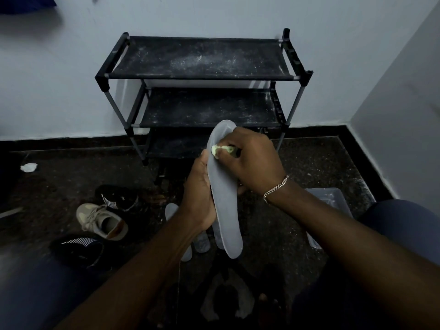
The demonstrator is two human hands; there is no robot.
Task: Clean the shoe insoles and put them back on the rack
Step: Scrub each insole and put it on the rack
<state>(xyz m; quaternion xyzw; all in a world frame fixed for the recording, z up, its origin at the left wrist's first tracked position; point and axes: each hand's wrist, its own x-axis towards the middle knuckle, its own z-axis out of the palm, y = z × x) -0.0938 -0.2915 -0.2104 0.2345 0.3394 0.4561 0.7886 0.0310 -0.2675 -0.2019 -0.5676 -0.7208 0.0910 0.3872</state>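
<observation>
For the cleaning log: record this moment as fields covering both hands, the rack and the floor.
left hand: grips grey insole at mid-length
right hand: pinches pale green scrubber against the insole's upper part
rack: black, three white-speckled shelves
floor left: beige sneaker, black striped shoes
floor centre: loose insoles
floor right: clear tub

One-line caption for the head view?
Left hand holds a grey insole; right hand presses a pale wad to it, rack behind.

Dark speckled floor (309,167), dusty black rack (202,58), beige sneaker (102,221), two black shoes (119,197), loose insole (171,210), clear tub (333,198)
</observation>
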